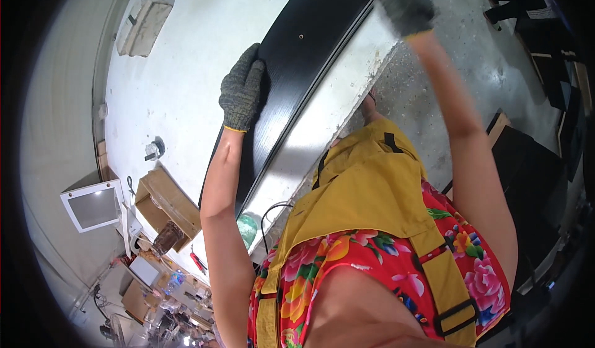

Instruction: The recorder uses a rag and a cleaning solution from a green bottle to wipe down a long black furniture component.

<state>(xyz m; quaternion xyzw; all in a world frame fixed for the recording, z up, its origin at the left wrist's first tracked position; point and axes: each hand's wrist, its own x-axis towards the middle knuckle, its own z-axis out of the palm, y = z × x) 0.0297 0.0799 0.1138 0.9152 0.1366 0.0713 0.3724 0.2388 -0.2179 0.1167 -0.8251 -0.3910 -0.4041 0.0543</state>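
A long black board (pixel 291 69) with a wood-grain sheen and one small round brass-coloured fitting lies on the white worktop, its far end cut off by the frame. On its left edge rests my left hand (pixel 242 91) in a grey knit glove, fingers stretched out and holding nothing. My right hand (pixel 404 4), gloved the same way, is at the board's right edge near the top of the view. Motion smears its fingers, and I cannot tell whether it grips anything.
The white worktop (pixel 192 69) bears a pale block (pixel 144 27), a cardboard box (pixel 167 202), a small clear container (pixel 154 149) and a green bottle (pixel 246 229). A white-framed panel (pixel 93 205) stands left. More black boards (pixel 530 180) lean at the right above the concrete floor (pixel 496 75).
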